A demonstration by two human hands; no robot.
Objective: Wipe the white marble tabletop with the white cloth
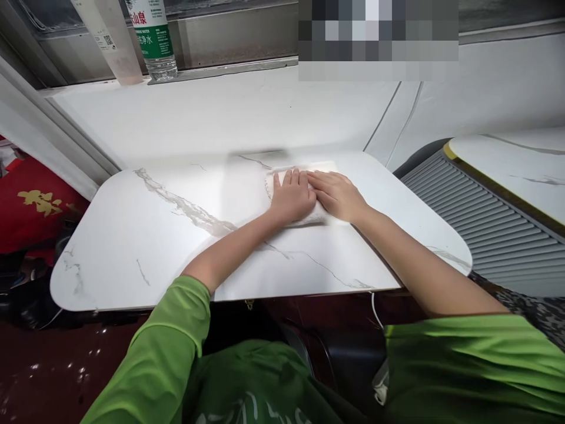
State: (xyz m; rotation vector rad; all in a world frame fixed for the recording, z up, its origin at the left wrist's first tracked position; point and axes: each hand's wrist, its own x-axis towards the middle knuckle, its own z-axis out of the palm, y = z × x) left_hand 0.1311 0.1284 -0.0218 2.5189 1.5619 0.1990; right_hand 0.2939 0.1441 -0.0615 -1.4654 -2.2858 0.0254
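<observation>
A white folded cloth [312,219] with a stitched edge lies on the white marbled tabletop [176,259]. My left hand [293,197] presses down flat on it, fingers stretched forward and thumb apart. Beside it, my right hand [338,194] also lies palm down, with its fingers pointing left and touching the left hand. Both hands are open and cover much of the cloth, so its full shape is hidden.
On the ledge behind stand a green-labelled water bottle [152,41] and a cloudy plastic bottle [110,44]. A red bag [42,203] with gold marks is at the left. A grey ribbed surface [489,218] and another marbled table [516,159] lie at the right.
</observation>
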